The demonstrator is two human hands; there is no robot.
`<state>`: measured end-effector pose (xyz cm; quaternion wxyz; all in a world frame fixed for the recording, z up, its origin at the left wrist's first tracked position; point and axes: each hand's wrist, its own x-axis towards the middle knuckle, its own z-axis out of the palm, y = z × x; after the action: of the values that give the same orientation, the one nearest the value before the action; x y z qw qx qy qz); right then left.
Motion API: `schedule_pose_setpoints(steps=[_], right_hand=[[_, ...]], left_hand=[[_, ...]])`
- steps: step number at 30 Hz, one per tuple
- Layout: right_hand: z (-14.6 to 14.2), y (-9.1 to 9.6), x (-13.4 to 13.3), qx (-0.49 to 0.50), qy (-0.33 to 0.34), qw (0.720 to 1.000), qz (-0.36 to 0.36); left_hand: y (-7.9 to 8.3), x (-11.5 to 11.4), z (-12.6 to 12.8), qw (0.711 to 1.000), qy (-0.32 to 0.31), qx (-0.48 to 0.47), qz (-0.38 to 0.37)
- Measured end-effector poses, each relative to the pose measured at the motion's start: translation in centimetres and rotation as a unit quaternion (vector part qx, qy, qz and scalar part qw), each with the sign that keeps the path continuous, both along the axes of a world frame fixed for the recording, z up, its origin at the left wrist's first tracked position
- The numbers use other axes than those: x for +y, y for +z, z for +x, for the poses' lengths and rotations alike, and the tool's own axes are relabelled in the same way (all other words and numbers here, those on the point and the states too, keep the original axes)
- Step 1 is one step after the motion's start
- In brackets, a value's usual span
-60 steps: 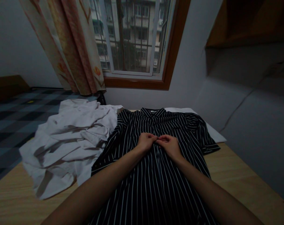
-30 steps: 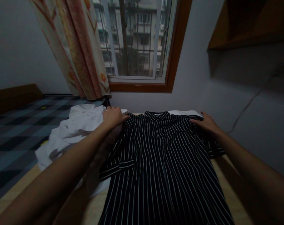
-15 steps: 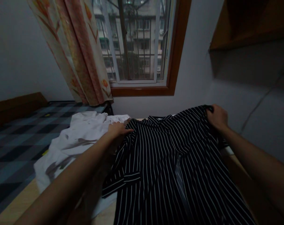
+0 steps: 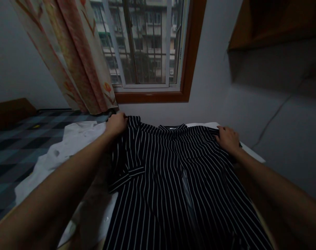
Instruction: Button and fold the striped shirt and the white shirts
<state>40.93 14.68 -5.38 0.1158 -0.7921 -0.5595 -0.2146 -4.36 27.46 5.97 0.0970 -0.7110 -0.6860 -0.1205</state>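
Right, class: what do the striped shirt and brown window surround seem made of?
Striped shirt: thin, matt cloth, by its soft folds; fibre unclear. Brown window surround: probably varnished wood, or a lookalike, by its reddish colour and faint sheen.

White-striped black shirt (image 4: 163, 173), white cloth (image 4: 53, 159)

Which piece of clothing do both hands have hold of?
The black striped shirt: left hand and right hand grip its opposite shoulder areas. The white cloth has no stripes and lies crumpled at its left.
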Motion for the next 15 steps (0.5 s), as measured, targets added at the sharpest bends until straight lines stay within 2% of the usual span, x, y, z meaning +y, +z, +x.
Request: schedule_pose_setpoints(steps=[2, 4, 6, 8, 10, 12, 13, 15], right_hand=[[-1.3, 0.2, -0.9, 0.034, 0.042, 0.998, 0.04], [-3.1, 0.5, -2.9, 0.077, 0.114, 0.988, 0.069], [-5.2, 1.0, -6.4, 0.128, 0.206, 0.968, 0.063], [-7.2, 1.4, -11.2, 0.184, 0.292, 0.938, 0.005], [-8.8, 1.2, -16.7, 0.253, 0.333, 0.902, -0.105], [-9.5, 0.3, -22.0, 0.304, 0.321, 0.872, -0.207], [-9.6, -0.4, -24.3, 0.322, 0.301, 0.865, -0.238], [-9.5, -1.7, -28.1, 0.357, 0.272, 0.85, -0.276]], left_hand=[[0.4, -0.7, 0.3, 0.997, -0.025, 0.071, 0.034], [0.0, -2.6, 1.5, 0.984, -0.075, 0.144, 0.07], [-0.9, -5.8, 3.2, 0.968, -0.159, 0.177, 0.078], [-2.1, -10.3, 4.7, 0.942, -0.287, 0.171, 0.033], [-3.5, -15.7, 5.5, 0.879, -0.456, 0.13, -0.05], [-4.9, -20.9, 5.4, 0.795, -0.587, 0.079, -0.131], [-5.6, -23.1, 5.1, 0.763, -0.623, 0.057, -0.164], [-6.7, -26.3, 4.3, 0.73, -0.642, 0.035, -0.231]])
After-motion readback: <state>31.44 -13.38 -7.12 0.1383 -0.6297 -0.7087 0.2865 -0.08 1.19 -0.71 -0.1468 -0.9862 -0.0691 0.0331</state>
